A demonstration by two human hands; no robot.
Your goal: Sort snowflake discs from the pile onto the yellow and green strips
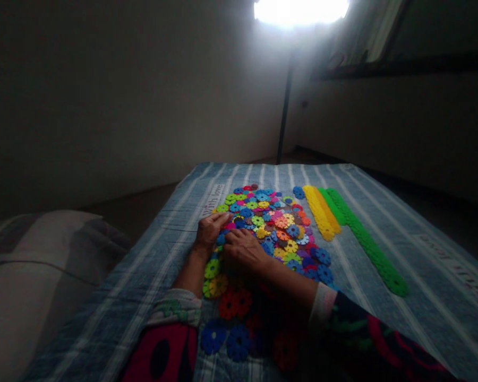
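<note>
A heap of flat plastic flower-shaped discs [269, 223] in blue, green, yellow, orange, red and pink lies spread on a blue striped cloth [382, 212]. My left hand [210, 229] rests at the heap's left edge, its fingers curled down onto the discs. My right hand [242, 248] lies just beside it, fingers bent and pinched at a blue disc [221, 239] between the two hands. What each hand grips is too small and dark to make out. Larger discs [227, 302] lie between my forearms.
To the right of the heap lie long chains of joined discs, a yellow one [321, 215] and a green one [366, 244]. A grey pillow [35, 265] sits at the left. A dark pole [283, 116] stands behind the bed under a bright light [300, 10].
</note>
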